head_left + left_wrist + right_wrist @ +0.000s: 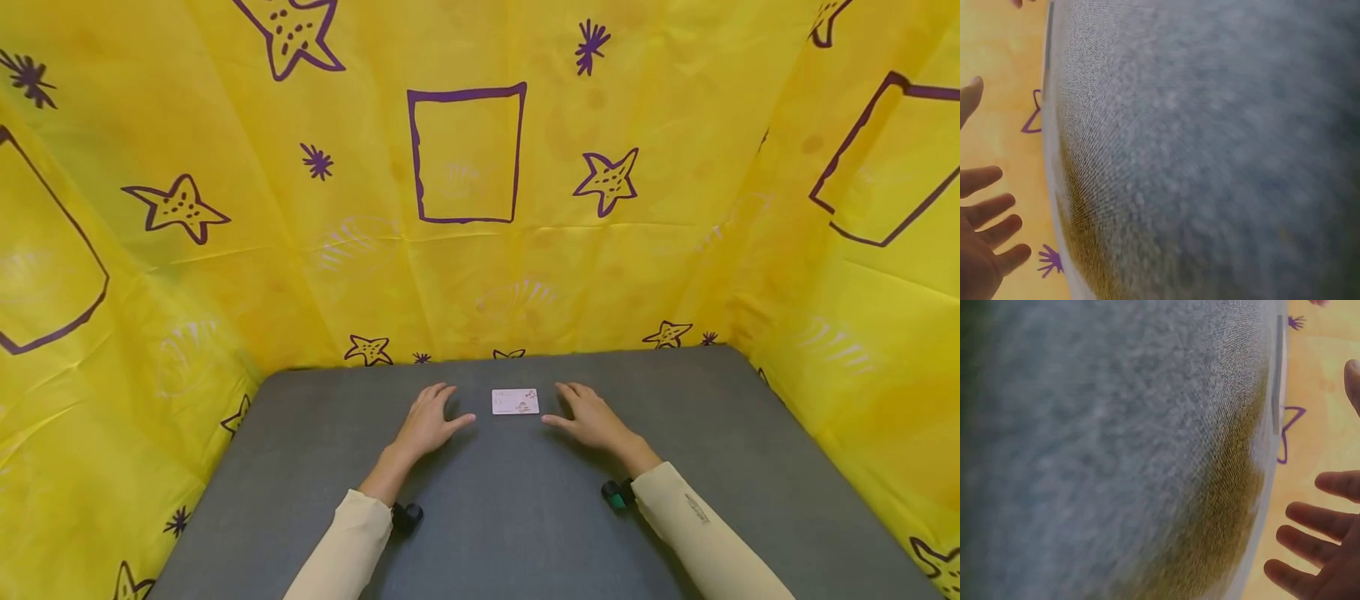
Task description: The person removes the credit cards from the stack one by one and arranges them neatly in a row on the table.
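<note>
A small white card [515,402] with a reddish print at its right side lies flat on the grey table [495,517], near the back edge. To its left is my left hand [429,422], thumb spread from the fingers and pointing at the card. My right hand [592,418] mirrors it on the other side, thumb tip close to the card's right edge. Neither hand holds anything. In the left wrist view the fingers [991,209] are apart and relaxed; the right wrist view shows the other hand's fingers [1316,519] spread likewise.
Yellow cloth [465,283] with purple starfish and frame drawings hangs behind the table and along both sides. Dark wrist cameras sit under both forearms, the left one [407,518] and the right one [618,495], low over the tabletop.
</note>
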`<state>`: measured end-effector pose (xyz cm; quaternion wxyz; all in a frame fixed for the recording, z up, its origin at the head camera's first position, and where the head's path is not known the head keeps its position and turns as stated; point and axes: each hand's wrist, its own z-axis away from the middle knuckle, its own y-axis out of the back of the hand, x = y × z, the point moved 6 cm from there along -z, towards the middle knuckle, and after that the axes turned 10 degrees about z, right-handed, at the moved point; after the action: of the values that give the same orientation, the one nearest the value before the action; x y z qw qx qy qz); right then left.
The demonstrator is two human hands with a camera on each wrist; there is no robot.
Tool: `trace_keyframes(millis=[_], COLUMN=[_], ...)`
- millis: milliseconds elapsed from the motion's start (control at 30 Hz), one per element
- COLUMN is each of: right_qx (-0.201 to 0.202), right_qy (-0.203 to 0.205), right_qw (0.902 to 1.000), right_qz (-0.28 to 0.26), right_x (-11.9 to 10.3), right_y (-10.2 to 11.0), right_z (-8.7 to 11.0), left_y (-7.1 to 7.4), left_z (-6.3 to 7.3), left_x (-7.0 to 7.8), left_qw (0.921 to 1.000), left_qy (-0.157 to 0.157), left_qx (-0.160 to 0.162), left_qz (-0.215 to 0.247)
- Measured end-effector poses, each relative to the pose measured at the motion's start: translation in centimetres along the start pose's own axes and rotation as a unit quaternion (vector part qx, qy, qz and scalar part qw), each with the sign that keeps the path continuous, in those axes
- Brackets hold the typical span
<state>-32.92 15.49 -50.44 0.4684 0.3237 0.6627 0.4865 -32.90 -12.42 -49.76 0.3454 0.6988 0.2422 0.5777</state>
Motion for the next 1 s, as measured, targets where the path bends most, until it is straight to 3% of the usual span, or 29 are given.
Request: trace_keyframes(millis=[267,1000], right_qx=[-0.006,-0.033], right_qy=[0.023,0.058], right_qw=[0.9997,0.9968], right_qz=[0.003,0.045], right_x=[-0.6,-2.2], right_y=[-0.4,-1.5], right_z=[-1.5,-5.0], left_y=[-1.1,-4.3], left_z=[-1.5,-4.7], left_x=[-0.1,1.8], left_qw=[0.9998,0.9969], left_qy=[-0.013,-0.045], left_qx=[-0.006,-0.063], left_qz=[0.011,0.016])
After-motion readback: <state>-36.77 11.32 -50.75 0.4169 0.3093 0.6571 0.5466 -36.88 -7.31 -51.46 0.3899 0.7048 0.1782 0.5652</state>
